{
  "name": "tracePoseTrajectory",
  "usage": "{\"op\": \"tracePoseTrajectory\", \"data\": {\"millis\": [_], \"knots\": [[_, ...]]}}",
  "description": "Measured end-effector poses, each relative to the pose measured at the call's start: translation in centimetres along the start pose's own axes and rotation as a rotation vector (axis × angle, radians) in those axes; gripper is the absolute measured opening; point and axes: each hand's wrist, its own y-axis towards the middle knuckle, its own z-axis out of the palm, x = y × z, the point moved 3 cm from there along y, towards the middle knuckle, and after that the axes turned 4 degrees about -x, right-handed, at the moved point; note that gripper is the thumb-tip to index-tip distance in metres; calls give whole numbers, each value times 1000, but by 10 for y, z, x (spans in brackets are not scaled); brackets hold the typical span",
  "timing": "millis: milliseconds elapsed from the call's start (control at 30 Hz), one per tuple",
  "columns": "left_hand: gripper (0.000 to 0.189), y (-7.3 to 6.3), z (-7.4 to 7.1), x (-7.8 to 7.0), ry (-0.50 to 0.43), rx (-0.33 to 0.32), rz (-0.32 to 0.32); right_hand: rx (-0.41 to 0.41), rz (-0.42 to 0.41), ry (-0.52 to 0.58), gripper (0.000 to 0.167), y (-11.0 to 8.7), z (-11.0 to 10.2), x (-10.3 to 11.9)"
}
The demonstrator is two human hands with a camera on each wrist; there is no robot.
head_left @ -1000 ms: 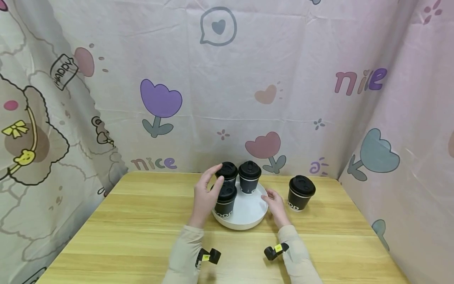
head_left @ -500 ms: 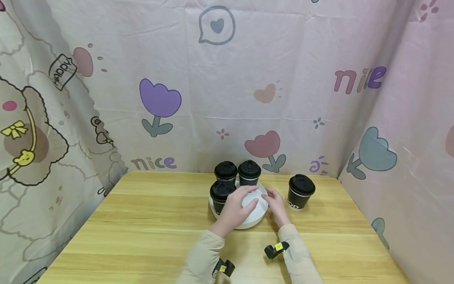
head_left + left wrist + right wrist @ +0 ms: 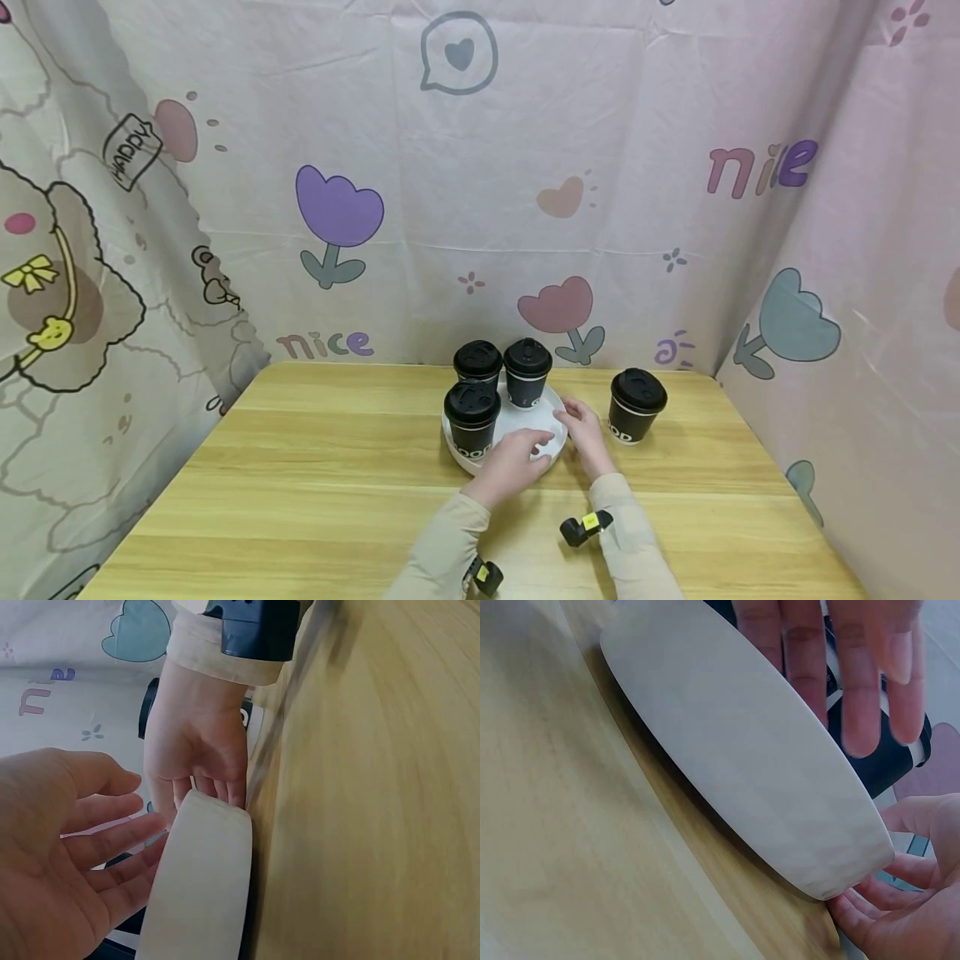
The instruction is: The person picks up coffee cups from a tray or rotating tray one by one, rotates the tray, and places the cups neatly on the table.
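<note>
head view: right fingers (image 3: 576, 408) grip white plate (image 3: 527, 422)

White round dish (image 3: 525, 423), raised side wall, level on table (image 3: 300, 467); right hand (image 3: 583, 432) grips its right rim, left hand (image 3: 512, 468) over its front edge, fingers loosely bent. Three black paper cups stand upright in it, black lids on: front-left cup (image 3: 472, 423), white lettering low on side; back-left cup (image 3: 477, 360), partly hidden behind; back-right cup (image 3: 528, 373). Fourth matching cup (image 3: 636, 408), lidded, upright on table, right of dish, apart.
</note>
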Motion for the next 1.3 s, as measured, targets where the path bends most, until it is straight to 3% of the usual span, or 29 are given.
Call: {"op": "tracePoseTrajectory", "data": {"millis": [533, 733, 1033, 1300], "knots": [[29, -3, 6, 1, 55, 64, 32, 11, 8, -5, 52, -2, 0, 1], [32, -3, 0, 4, 83, 112, 47, 7, -4, -2, 50, -1, 0, 1], [40, -6, -15, 10, 90, 253, 26, 12, -15, 20, 48, -3, -1, 2], [44, -8, -23, 13, 77, 300, 1, 11, -15, 33, 48, -3, 0, 1]]}}
